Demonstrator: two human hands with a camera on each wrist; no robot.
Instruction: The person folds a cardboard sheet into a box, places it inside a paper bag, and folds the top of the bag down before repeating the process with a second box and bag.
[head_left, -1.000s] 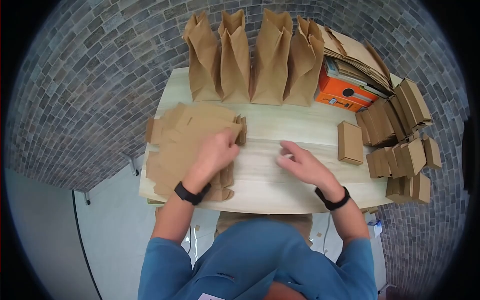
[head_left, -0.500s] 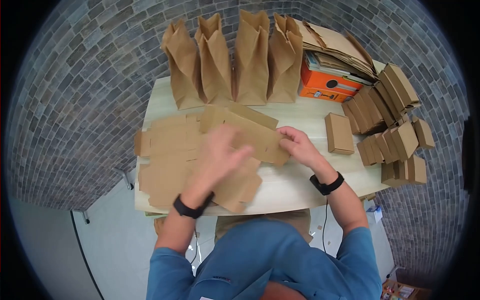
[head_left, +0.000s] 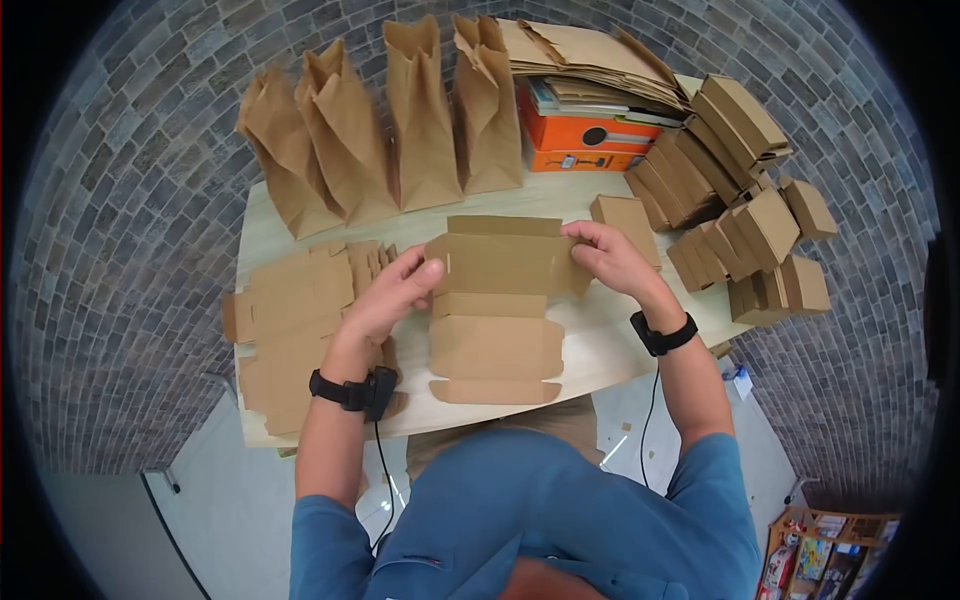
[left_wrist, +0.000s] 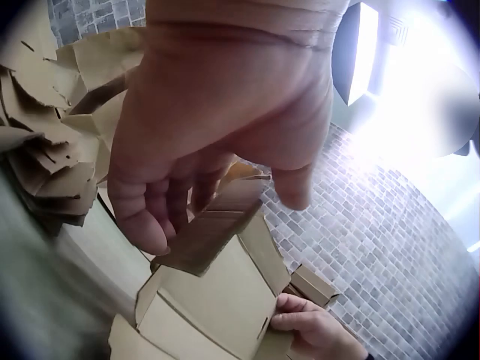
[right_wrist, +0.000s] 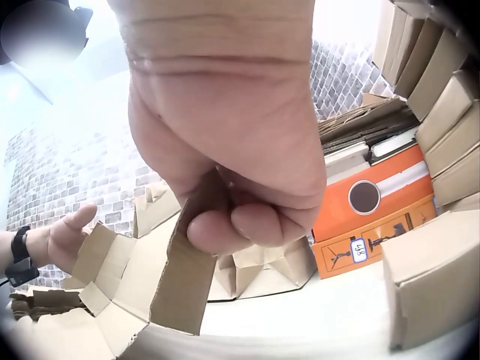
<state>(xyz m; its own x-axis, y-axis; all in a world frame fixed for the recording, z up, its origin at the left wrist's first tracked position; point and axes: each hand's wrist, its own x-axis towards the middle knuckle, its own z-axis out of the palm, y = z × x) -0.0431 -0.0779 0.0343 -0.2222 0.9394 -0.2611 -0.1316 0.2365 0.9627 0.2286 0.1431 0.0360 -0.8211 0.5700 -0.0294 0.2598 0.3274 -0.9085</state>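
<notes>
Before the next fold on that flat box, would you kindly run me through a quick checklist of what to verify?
1. Left hand grips the left edge of the flat box: ok.
2. Right hand pinches the box's right flap: ok.
3. The box's far panel is raised between both hands while its near panels lie on the table: ok.
4. Stack of flat blanks lies left of the box, apart from the panel being folded: ok.
5. Finished box sits close behind the right hand; room for the fold: cannot tell.
6. Paper bags stand upright at the back, away from the hands: ok.
</notes>
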